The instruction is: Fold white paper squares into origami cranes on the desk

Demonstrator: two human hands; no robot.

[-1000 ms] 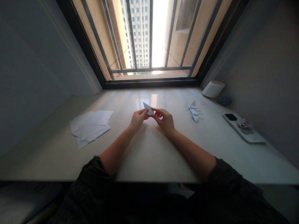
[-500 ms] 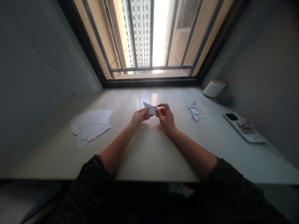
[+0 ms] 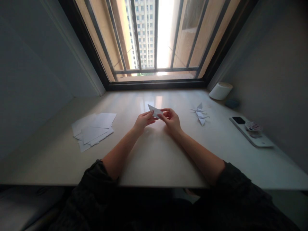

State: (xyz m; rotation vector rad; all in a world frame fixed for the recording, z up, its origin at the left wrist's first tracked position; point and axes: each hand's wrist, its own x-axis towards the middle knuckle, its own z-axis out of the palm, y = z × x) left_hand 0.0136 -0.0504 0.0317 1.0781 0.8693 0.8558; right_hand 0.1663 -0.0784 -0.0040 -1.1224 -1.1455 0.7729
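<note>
A small folded piece of white paper (image 3: 154, 111) is held up between both hands above the table, its pointed corner sticking out to the upper left. My left hand (image 3: 143, 120) pinches its lower left side, thumb in front. On the right edge, my right hand (image 3: 171, 118) is closed with thumb and forefinger on the paper, covering that end. Folded white paper cranes (image 3: 201, 115) lie on the table to the right of my hands. Several loose white paper sheets (image 3: 97, 127) lie overlapping on the left.
A white table (image 3: 158, 160) runs up to a barred window (image 3: 156, 85). At the right stand a white cup-like object (image 3: 220, 91) and a dark blue item (image 3: 232, 103) beside it. A phone (image 3: 261, 141) with a round grip on its back lies near the right wall.
My right thumb and fingers have shifted left over the paper's right end, covering more of it. The paper has tilted slightly. My left hand has barely moved.
</note>
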